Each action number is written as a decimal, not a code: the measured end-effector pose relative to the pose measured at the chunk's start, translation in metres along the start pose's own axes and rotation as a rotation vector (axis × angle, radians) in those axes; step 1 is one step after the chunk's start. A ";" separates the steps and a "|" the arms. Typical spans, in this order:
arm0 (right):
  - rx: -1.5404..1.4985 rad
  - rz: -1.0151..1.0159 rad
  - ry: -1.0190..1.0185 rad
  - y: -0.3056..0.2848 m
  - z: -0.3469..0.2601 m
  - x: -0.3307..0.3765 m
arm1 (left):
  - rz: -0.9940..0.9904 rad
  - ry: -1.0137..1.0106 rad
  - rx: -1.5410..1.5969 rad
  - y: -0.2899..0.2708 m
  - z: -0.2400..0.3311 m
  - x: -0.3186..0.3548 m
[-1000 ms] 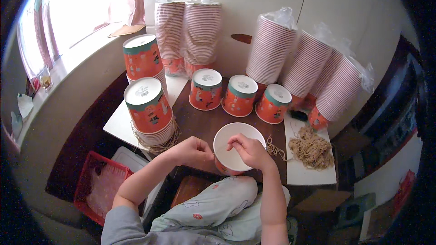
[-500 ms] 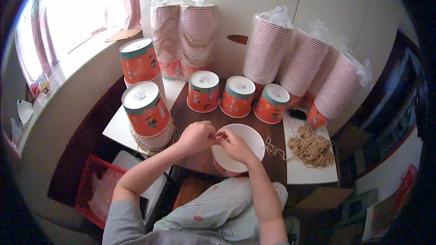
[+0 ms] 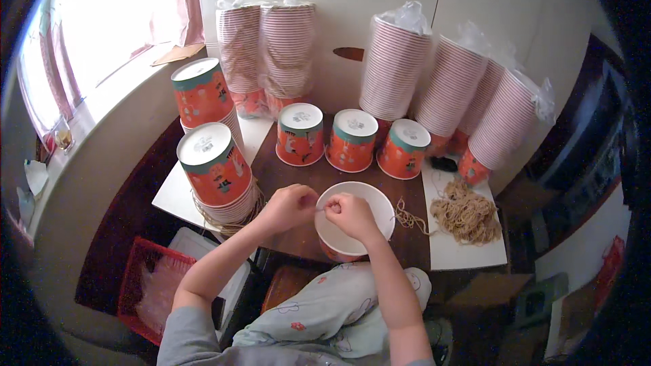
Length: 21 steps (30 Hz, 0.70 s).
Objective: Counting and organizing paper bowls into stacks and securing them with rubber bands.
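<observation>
An orange paper bucket (image 3: pixel 356 247) stands mouth up at the table's near edge, its white inside showing. My left hand (image 3: pixel 291 206) is closed by the left side of its rim. Over the bucket's mouth my right hand (image 3: pixel 350 215) is closed, fingers curled in toward the palm. A small gap parts the two hands, and something thin and pale shows at the right fingertips, too small to name. A short bunch of tan string (image 3: pixel 409 217) lies right of the bucket, one end reaching its rim. What the left fingers hold is hidden.
Three upturned orange buckets (image 3: pixel 300 135) stand behind. Stacked buckets (image 3: pixel 217 173) are at left, string around the nearer stack's base. Bagged bucket stacks (image 3: pixel 397 64) line the wall. A tangled heap of tan string (image 3: pixel 466 213) lies at right. Below left is a red basket (image 3: pixel 129 291).
My hands, which met at the fingertips before, have drawn slightly apart. The right fingers have curled in more tightly. The whole view has shifted a little.
</observation>
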State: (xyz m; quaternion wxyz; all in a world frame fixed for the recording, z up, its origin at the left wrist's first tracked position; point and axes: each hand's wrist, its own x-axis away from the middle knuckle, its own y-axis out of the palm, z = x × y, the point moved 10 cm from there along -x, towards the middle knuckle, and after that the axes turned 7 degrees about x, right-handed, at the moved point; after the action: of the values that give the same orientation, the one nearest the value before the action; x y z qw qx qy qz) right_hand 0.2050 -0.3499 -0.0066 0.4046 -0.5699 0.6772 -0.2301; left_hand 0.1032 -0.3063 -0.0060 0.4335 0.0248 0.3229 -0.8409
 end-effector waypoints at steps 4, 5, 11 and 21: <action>0.148 0.000 -0.027 0.012 0.006 0.000 | 0.000 -0.179 0.108 0.009 -0.049 0.012; 0.190 -0.037 -0.013 0.017 0.007 -0.001 | -0.038 -0.179 0.128 0.016 -0.051 0.016; 0.200 -0.035 -0.021 0.024 0.006 0.000 | -0.108 -0.215 0.277 0.035 -0.065 0.022; 0.160 0.008 0.013 0.021 0.011 0.000 | -0.082 -0.214 0.302 0.033 -0.062 0.023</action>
State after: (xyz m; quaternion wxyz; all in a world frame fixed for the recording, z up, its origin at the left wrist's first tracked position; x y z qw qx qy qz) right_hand 0.2021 -0.3427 -0.0289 0.4455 -0.5315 0.6614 -0.2857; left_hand 0.0992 -0.3011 -0.0799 0.4222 -0.0129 0.1457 -0.8946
